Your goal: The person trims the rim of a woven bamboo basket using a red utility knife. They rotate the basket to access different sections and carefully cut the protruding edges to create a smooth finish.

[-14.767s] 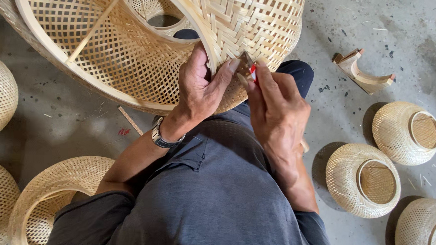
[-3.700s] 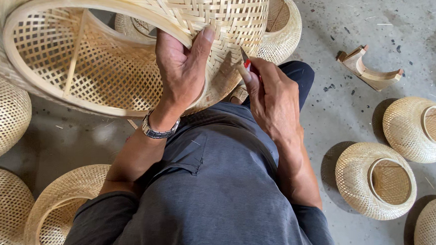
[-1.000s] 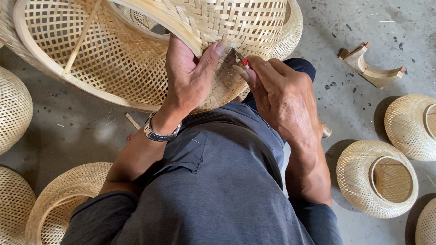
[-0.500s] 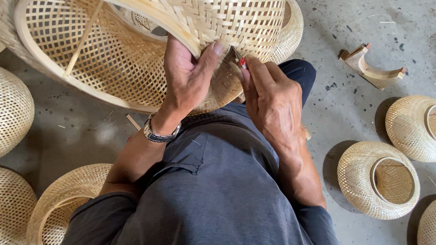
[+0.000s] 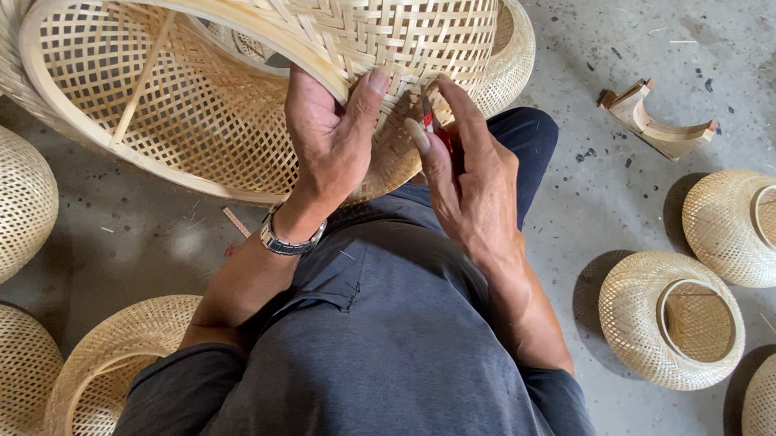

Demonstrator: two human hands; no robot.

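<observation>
Wickerwork fills the upper half of the view: a large woven bamboo shade (image 5: 237, 89) lies tilted across the person's lap, its open mouth toward 9 o'clock and its round rim hoop already in place. The body weave looks complete; what seems left is finishing at the rim band, judging by where both hands work. At 3 to 5 o'clock, smaller domed bamboo shades (image 5: 671, 319) sit on the concrete floor (image 5: 619, 123) with their rings fitted, apparently done; more stand at 8 and 9 o'clock. A curved wooden block (image 5: 658, 125) lies at 2 o'clock, apart from everything. The left hand (image 5: 330, 146) clamps the rim, thumb over the outer weave and fingers inside. The right hand (image 5: 468, 178), just beside it, pinches a small red-handled tool (image 5: 429, 124) against the woven band at 12 o'clock.
</observation>
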